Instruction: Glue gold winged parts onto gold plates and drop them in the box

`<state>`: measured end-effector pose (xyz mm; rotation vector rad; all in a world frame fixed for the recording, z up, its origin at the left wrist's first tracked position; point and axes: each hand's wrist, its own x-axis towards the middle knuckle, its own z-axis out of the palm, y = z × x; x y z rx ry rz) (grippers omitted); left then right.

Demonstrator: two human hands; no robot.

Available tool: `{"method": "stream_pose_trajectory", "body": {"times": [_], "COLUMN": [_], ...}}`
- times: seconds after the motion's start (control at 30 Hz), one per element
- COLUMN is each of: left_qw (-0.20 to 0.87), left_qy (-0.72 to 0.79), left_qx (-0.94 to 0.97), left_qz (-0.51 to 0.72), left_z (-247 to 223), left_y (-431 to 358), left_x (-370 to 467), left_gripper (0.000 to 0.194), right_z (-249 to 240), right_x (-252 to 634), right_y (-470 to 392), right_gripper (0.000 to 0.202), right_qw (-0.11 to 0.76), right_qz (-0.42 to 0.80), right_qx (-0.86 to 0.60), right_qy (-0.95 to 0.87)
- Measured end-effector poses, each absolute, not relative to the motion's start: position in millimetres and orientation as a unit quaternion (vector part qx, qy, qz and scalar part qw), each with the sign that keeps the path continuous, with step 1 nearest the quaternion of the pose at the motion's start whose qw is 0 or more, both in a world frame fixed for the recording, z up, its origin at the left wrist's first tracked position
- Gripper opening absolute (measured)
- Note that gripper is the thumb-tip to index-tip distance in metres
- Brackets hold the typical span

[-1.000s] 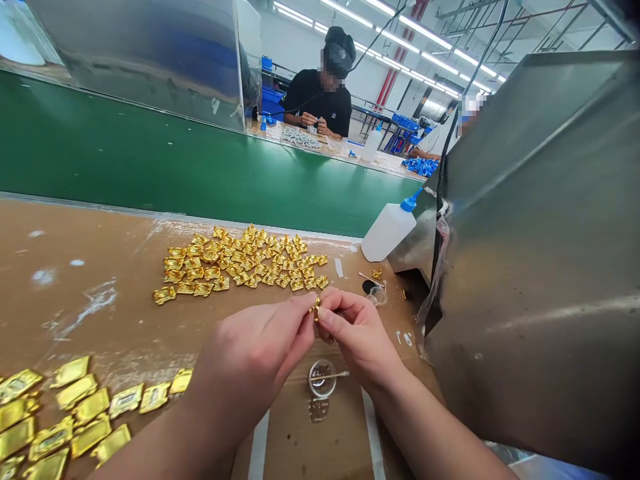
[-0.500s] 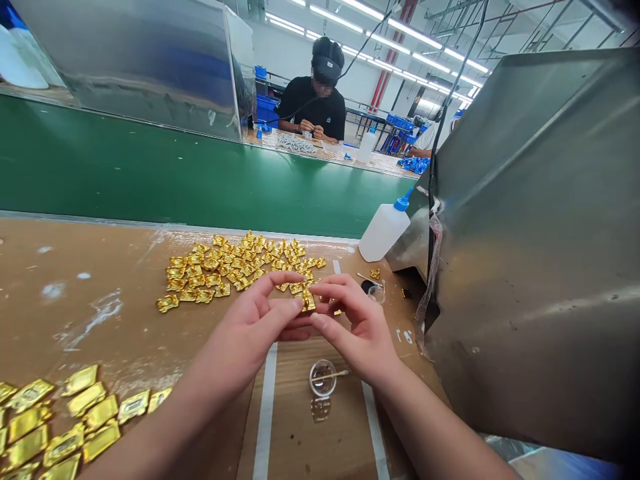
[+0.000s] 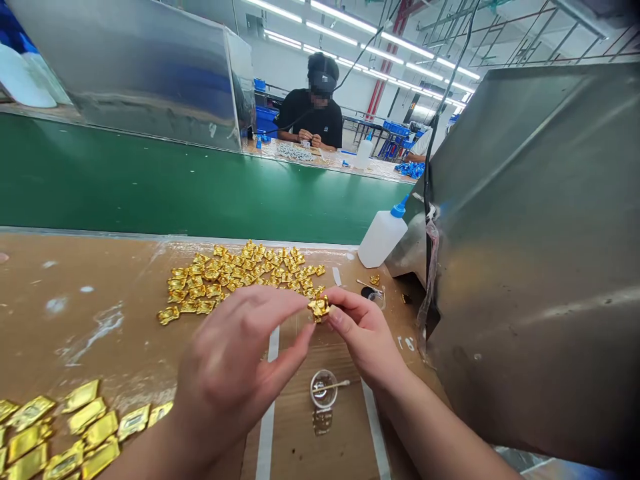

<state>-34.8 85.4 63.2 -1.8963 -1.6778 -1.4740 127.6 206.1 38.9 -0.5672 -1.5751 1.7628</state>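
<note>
My right hand (image 3: 367,333) pinches a small shiny gold figure piece (image 3: 319,308) between thumb and fingers, above the strip between two white tape lines. My left hand (image 3: 235,353) has its thumb and index finger spread at the left side of that piece; the fingertips are very near its edge, and contact is unclear. Behind the hands lies a heap of similar gold pieces (image 3: 240,267). Below them a small clear cup (image 3: 323,398) stands on the table, with a cotton swab (image 3: 331,386) resting across it.
Flat gold rectangular pieces (image 3: 100,420) lie at lower left. A white squeeze bottle (image 3: 383,237) with a blue nozzle stands at back right beside a large metal panel (image 3: 540,267). A green conveyor belt (image 3: 150,187) runs behind the table (image 3: 140,360); a co-worker (image 3: 313,113) sits beyond it.
My left hand has loosened from the gold piece and spread its fingers, turning its back upward. The piece has shifted slightly right and turned in my right hand. The camera view has tilted slightly.
</note>
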Motion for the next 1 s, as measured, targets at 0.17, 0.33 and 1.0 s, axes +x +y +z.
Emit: {"method": "stream_pose_trajectory", "body": {"times": [0.17, 0.33, 1.0], "left_qw": [0.121, 0.080, 0.019], "left_qy": [-0.551, -0.544, -0.697], "left_qx": [-0.665, -0.662, -0.699], "left_qz": [-0.489, -0.509, -0.157], "left_z": [62, 60, 46], "left_y": [86, 86, 36], "left_x": [-34, -34, -100], "left_gripper": [0.044, 0.041, 0.030], "right_z": [43, 46, 78], "right_x": [128, 126, 176], "right_y": [205, 204, 214], "right_gripper": [0.029, 0.029, 0.040], "right_qw": [0.317, 0.281, -0.012], "right_qz": [0.704, 0.704, 0.306], "right_qx": [-0.203, -0.184, -0.176], "right_qy": [-0.602, -0.626, -0.936]}}
